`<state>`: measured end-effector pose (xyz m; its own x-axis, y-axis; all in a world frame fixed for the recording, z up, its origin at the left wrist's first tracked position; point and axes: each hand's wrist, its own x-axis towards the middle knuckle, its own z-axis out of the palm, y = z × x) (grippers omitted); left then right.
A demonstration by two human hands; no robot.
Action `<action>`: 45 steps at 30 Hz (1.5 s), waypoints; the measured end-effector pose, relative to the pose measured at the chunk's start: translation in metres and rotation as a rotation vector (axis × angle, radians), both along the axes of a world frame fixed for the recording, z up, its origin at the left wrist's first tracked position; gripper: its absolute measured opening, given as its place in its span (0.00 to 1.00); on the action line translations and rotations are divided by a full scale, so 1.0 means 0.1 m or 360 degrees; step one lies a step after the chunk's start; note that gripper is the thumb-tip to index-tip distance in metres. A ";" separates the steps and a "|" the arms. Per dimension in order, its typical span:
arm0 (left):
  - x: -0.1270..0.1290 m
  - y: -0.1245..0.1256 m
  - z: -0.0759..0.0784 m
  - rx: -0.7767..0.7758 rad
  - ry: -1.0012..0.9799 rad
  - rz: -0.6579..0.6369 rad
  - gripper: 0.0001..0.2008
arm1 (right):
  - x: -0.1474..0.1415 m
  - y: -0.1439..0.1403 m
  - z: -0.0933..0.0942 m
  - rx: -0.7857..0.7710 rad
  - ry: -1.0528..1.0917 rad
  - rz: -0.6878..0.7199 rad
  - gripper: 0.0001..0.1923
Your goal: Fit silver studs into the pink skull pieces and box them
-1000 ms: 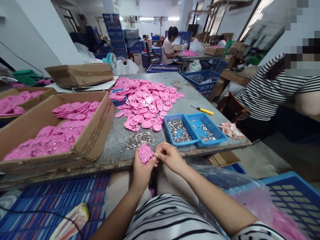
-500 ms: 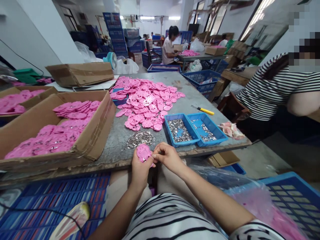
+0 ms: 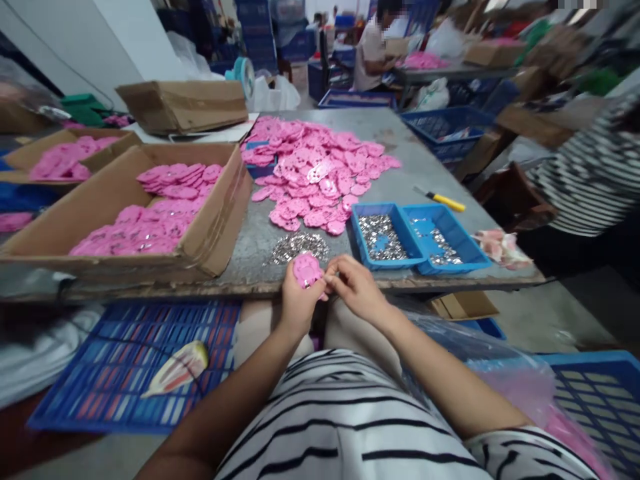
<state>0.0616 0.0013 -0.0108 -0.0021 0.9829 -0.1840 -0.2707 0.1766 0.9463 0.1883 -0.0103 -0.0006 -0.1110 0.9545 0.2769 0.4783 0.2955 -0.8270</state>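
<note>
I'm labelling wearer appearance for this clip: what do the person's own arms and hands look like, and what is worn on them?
Both forearms are bare, with no long sleeves over them. The left hand and right hand wear no gloves, and no rings, watch or bracelet show. The only clothing in view is a black-and-white striped top at the bottom of the picture, its short sleeve reaching just the right upper arm.

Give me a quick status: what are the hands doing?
Left hand holds a pink piece. Right hand pinches at its edge. Loose silver bits on the table just beyond; nothing between.
</note>
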 end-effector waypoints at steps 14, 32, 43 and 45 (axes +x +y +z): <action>-0.23 0.03 0.18 -0.0129 -0.0499 -0.0776 0.32 | 0.15 0.08 0.19 -0.0410 0.0316 0.0259 0.08; -0.20 0.07 0.09 -0.0128 -0.0436 -0.1009 0.29 | 0.22 0.13 0.28 -0.0471 -0.0030 0.0441 0.10; -0.19 0.05 0.10 -0.0101 -0.0352 -0.0991 0.28 | 0.20 0.13 0.19 -0.0352 -0.0043 0.0338 0.07; -0.20 0.05 0.10 -0.0109 -0.0305 -0.0988 0.27 | 0.19 0.12 0.18 -0.0366 -0.0005 0.0318 0.07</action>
<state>0.0417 0.0059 -0.0009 0.6014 0.7768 -0.1868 -0.2620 0.4127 0.8724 0.2073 0.0017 0.0170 -0.3036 0.9512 0.0552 0.4325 0.1891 -0.8816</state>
